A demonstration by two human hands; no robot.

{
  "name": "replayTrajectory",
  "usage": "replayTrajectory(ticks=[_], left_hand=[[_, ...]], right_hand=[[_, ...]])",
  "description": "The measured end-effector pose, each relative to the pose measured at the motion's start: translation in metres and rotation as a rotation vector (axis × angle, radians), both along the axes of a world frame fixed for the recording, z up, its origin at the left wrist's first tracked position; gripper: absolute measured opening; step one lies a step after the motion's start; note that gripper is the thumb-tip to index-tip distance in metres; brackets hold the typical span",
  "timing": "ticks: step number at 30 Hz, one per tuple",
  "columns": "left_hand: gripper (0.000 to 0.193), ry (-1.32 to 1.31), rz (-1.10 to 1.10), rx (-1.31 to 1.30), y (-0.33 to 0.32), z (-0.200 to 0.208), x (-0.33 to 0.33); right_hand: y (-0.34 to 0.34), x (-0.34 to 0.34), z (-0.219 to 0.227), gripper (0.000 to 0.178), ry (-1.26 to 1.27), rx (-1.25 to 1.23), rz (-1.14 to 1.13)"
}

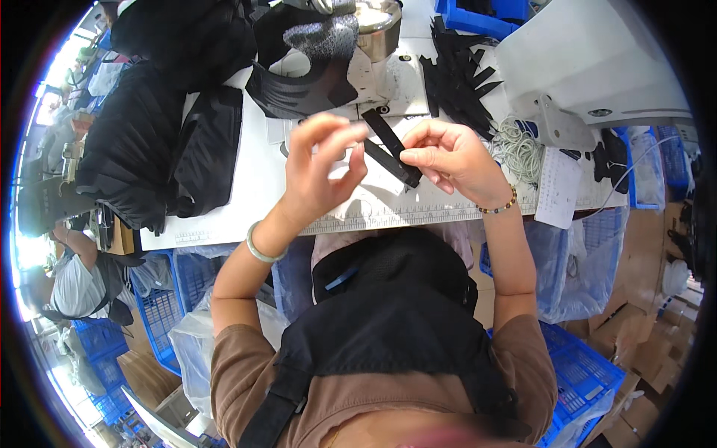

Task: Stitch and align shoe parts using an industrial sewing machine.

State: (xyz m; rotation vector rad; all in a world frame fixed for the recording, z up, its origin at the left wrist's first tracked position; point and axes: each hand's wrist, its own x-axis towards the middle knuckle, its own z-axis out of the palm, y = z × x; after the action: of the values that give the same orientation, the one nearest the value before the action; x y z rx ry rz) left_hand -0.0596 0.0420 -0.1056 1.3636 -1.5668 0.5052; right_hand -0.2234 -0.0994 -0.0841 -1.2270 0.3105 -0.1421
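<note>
My right hand (452,158) pinches a narrow black fabric strip (386,134) between thumb and forefinger. The strip is doubled into a V, its fold low by the thumb and its two arms pointing up and left. Beside it, my left hand (323,160) is raised with its fingers curved and apart. Its fingertips are blurred and close to the strip's lower arm, with no clear grip on it. Both hands are above the white worktable (261,172), near the ruler along its front edge. Behind them lies a cut black fabric piece (299,89) with a round opening.
Black fabric is heaped (142,134) at the left. A pile of black strips (459,75) lies at the back right, near a coil of pale cord (519,149). A white sewing machine (590,60) fills the far right. Blue crates (575,373) stand below; another person sits at far left.
</note>
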Motion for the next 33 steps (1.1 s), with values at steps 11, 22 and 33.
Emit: replayTrajectory(ticks=[11,22,33], left_hand=[[0.023,0.729,-0.299,0.299,-0.004,0.033,-0.027],[0.015,0.814,-0.254,0.233,-0.010,0.031,-0.025],[0.010,0.944,-0.241,0.253,-0.007,0.036,-0.022]], right_hand=[[0.035,-0.001,0.015,0.011,-0.268,-0.191,-0.351],[0.043,0.017,0.014,0.013,-0.326,-0.187,-0.455],[0.038,0.027,0.009,0.018,-0.271,-0.592,-0.499]])
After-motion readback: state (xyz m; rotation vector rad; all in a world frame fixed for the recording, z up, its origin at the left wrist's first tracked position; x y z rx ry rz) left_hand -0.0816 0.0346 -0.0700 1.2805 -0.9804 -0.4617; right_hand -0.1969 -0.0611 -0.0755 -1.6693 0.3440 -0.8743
